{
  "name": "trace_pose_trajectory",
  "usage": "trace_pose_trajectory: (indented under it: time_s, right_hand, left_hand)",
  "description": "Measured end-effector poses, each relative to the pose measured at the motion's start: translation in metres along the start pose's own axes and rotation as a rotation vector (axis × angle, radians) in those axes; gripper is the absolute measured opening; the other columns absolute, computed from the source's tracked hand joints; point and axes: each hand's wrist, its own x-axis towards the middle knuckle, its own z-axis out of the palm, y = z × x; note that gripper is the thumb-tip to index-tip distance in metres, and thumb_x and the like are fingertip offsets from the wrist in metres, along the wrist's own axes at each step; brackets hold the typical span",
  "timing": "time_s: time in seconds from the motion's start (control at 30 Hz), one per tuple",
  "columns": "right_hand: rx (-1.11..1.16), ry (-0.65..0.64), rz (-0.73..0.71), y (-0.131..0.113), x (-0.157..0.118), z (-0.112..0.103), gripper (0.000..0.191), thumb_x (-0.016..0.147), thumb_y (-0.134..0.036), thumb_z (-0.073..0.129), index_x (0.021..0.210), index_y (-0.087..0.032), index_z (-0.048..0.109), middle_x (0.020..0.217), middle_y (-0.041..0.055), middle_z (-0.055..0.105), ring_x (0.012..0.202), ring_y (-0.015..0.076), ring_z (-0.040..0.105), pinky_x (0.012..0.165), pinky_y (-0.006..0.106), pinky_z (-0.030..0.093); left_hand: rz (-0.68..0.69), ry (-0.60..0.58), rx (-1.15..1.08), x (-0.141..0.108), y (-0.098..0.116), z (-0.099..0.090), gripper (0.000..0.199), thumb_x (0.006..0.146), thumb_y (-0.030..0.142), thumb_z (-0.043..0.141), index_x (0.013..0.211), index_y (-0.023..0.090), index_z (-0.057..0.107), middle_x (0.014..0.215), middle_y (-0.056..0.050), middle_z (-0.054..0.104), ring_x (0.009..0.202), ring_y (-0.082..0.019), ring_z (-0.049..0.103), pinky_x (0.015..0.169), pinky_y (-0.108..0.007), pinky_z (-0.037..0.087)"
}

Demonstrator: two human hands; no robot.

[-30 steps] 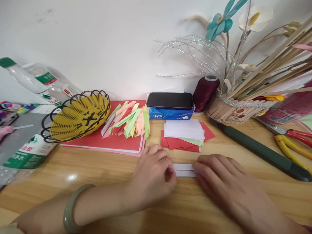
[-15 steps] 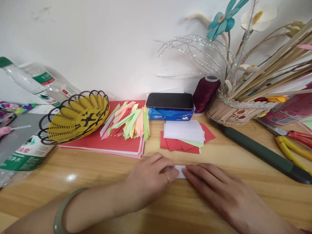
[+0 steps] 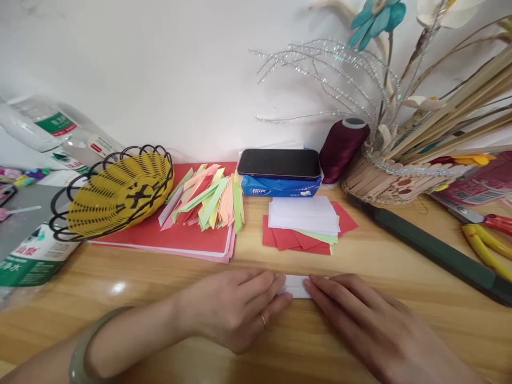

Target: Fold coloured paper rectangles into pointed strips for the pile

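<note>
A narrow folded white paper strip (image 3: 296, 287) lies flat on the wooden table, its two ends under my fingers. My left hand (image 3: 244, 304), with a ring on one finger, has its bent fingers closed on the left end. My right hand (image 3: 368, 314) lies with outstretched fingers, their tips pressing the right end. Beyond the strip is a stack of white paper pieces (image 3: 303, 216) on top of red pieces (image 3: 278, 239) and green ones.
Folded coloured strips (image 3: 212, 197) lie on red sheets (image 3: 160, 237) beside a yellow basket (image 3: 120, 194). A phone (image 3: 279, 162) rests on a blue packet (image 3: 280, 186). Maroon thread (image 3: 344, 151), a dark green tool (image 3: 432, 248) and yellow-handled pliers (image 3: 484, 253) are to the right.
My left hand has shifted slightly left and down along the strip, showing more of the white paper. The camera view has moved a little closer.
</note>
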Motion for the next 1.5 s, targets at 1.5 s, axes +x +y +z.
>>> trace_pose_trajectory:
  time_s: [1.5]
  right_hand:
    - [-0.048, -0.090, -0.087, 0.007, -0.010, 0.002, 0.053, 0.081, -0.007, 0.033, 0.132, -0.016, 0.046, 0.115, 0.0058, 0.060, 0.109, 0.0232, 0.049, 0.075, 0.032, 0.054]
  left_hand:
    - [-0.073, 0.135, -0.103, -0.004, -0.010, 0.006, 0.034, 0.096, 0.012, 0.034, 0.094, 0.011, 0.068, 0.097, -0.005, 0.071, 0.088, -0.016, 0.064, 0.072, -0.025, 0.052]
